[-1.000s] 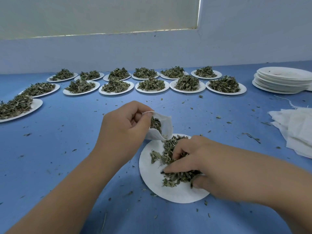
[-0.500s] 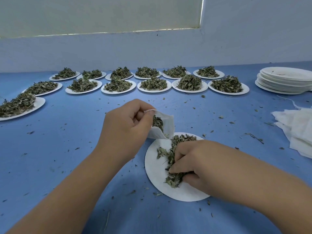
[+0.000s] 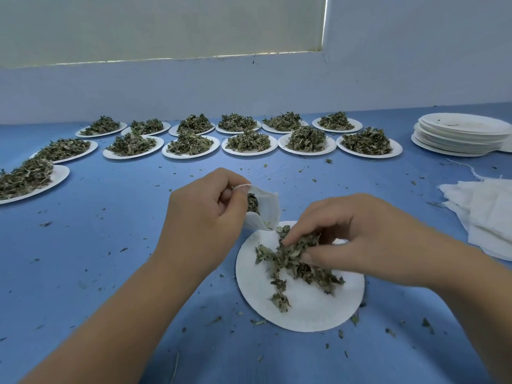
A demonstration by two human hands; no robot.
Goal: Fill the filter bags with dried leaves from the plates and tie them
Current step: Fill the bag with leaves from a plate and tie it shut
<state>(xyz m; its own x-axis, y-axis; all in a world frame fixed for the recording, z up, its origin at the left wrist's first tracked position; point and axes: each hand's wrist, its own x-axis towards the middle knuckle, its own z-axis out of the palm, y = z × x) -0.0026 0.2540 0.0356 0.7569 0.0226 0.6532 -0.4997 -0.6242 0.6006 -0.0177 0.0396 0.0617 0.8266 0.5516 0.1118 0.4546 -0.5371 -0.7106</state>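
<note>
Head view of the blue tabletop (image 3: 97,245). The left hand (image 3: 205,217) holds a white filter bag (image 3: 267,210) just beyond the far rim of the nearest plate (image 3: 304,314), which lies towards the near edge, right of centre. Its curled fingers (image 3: 221,196) and thumb pinch the bag's upper rim so that the mouth faces right; some leaf matter shows inside. Whether the bag's lower edge touches the plate cannot be told.

The right hand (image 3: 360,239) is over the same plate, fingers (image 3: 299,231) and thumb curled round a tuft of dried leaves (image 3: 293,261). The rest of the heap lies scattered across the plate's middle.

Along the far edge stand two rows of heaped plates (image 3: 249,142), the rows curving towards the left edge. At the far right corner is a stack of empty plates (image 3: 460,134). Nearer along the right edge lies a pile of flat filter bags (image 3: 487,214) (a loose thread trails from its far side). Leaf crumbs speckle the tabletop, densest around the nearest plate.
</note>
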